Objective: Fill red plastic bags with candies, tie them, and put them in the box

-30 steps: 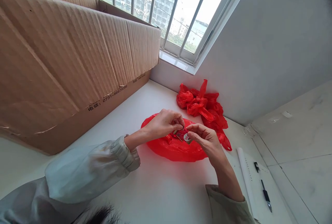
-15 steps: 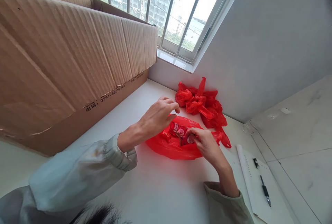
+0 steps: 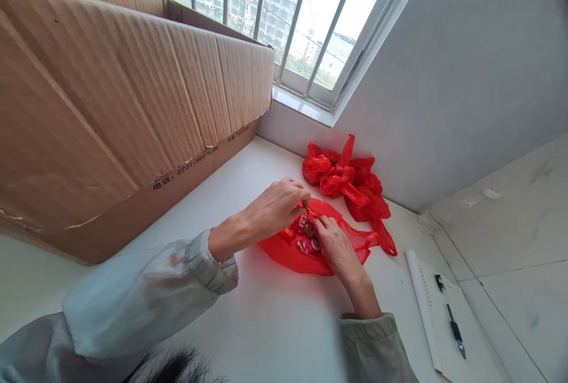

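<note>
Small red-wrapped sweets [image 3: 307, 240] with white labels lie in a loose heap on a flat red plastic bag [image 3: 284, 254], right under both hands. The bag is spread on the white worktop [image 3: 275, 318] and its far edge is crumpled up beyond the fingers.

The left hand [image 3: 276, 208] comes in from the near left with its fingers curled and the tips bunched together over one packet at the far side of the heap. Whether it actually grips that packet cannot be told. The right hand [image 3: 335, 248] lies palm down across the near right of the heap. Its fingers are stretched out flat onto the sweets, and their tips almost meet those of the left hand. Both forearms wear pale grey-green sleeves.

Just beyond the hands, against the grey wall, sits a pile of knotted red plastic bags [image 3: 346, 180]. It is near the flat bag, and one loose tail of it trails down beside the bag's right edge. To the left of the left hand stands a large brown corrugated cardboard box [image 3: 110, 105] with printed digits along its lower edge. To the right of the right hand, well apart, a black pen [image 3: 451, 325] rests on a white sheet of paper [image 3: 426, 306]. A barred window [image 3: 288, 16] is above the far end of the worktop.
</note>
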### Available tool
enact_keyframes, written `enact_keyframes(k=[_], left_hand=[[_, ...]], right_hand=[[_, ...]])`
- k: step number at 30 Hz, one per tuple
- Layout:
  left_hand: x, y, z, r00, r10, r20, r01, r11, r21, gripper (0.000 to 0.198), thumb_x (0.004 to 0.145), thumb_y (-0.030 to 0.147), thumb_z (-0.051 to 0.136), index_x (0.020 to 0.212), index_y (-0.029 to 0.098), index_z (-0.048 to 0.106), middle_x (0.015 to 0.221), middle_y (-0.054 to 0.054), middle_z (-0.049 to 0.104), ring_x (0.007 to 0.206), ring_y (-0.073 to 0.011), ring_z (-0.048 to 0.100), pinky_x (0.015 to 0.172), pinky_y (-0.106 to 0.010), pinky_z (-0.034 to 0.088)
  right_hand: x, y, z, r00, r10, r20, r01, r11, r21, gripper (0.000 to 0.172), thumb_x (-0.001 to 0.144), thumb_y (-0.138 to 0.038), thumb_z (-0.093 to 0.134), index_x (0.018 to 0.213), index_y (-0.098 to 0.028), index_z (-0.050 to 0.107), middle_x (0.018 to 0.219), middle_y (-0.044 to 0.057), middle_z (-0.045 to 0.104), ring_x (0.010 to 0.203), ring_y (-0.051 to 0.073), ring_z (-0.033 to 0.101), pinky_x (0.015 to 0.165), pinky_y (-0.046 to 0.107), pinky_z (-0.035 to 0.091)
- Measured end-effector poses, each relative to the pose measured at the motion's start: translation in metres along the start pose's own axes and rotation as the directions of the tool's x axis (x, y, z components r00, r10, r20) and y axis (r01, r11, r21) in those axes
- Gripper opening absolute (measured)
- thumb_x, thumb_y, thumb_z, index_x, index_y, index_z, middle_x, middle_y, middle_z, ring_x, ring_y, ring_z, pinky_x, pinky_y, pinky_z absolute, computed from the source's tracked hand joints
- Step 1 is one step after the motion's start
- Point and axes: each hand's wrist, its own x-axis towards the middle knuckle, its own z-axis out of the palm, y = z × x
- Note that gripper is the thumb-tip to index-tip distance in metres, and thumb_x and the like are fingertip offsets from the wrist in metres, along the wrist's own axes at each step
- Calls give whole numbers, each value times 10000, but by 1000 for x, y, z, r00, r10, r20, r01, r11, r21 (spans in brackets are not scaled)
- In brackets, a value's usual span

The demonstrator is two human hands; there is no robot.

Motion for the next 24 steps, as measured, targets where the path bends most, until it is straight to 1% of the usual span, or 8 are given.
enact_keyframes(k=[3,7,10,12,14,17,20,24], left_hand=[[0,2,0,1000,22,11,-22,1000,5,239,836,8,478,648,155,492,717,-31,580,752,-165,539,656,-257,396],[-1,2,1,998,64,4,-64,998,0,243,849,13,456,655,155,496,695,-26,569,738,-160,534,636,-253,380],[-1,0,4,999,51,3,-51,999,12,228,859,28,455,679,156,511,680,-21,569,728,-162,521,636,-259,371],[-2,-1,5,999,31,6,-31,999,13,211,857,35,468,694,154,526,686,-21,579,739,-165,519,645,-264,365],[-3,-1,5,1000,8,11,-8,1000,-10,193,867,59,481,710,152,543,688,-19,585,744,-164,522,650,-265,356],[-4,0,4,999,-27,20,29,994,-108,200,918,174,482,733,154,557,656,1,559,668,-136,495,603,-256,322],[-5,1,1,997,-57,59,71,961,-267,362,971,360,419,682,161,508,568,42,450,535,-94,374,521,-251,260],[-4,1,-4,995,-25,96,70,863,-501,489,958,515,386,635,159,478,575,54,377,538,-82,305,485,-238,229]], right_hand=[[1,2,-1,1000,20,-24,-22,994,-106,288,909,-76,423,1097,-166,622,1091,118,604,1011,259,510,806,357,473],[3,6,-6,996,21,-89,-31,993,-116,196,839,-39,510,954,-165,607,1003,90,607,968,244,510,774,329,456],[1,6,-15,984,-43,-173,35,998,-47,154,811,-41,568,830,-194,563,888,33,606,867,204,519,677,280,426],[-2,4,-22,956,-125,-267,128,992,-3,157,821,-57,584,785,-199,528,819,12,585,801,178,513,631,259,401],[-5,0,-28,891,-234,-389,252,968,-6,163,851,-64,566,776,-198,510,769,4,566,742,154,501,618,248,387],[-9,-9,-36,747,-368,-553,381,920,-97,185,885,-65,540,769,-201,492,668,-14,541,637,126,459,574,239,354],[-14,-19,-40,610,-470,-638,421,874,-241,220,859,-29,569,759,-204,481,619,-21,543,582,115,414,552,246,335],[-22,-31,-44,439,-606,-664,385,794,-471,195,825,3,590,817,-184,536,641,4,598,587,118,468,584,263,388]])
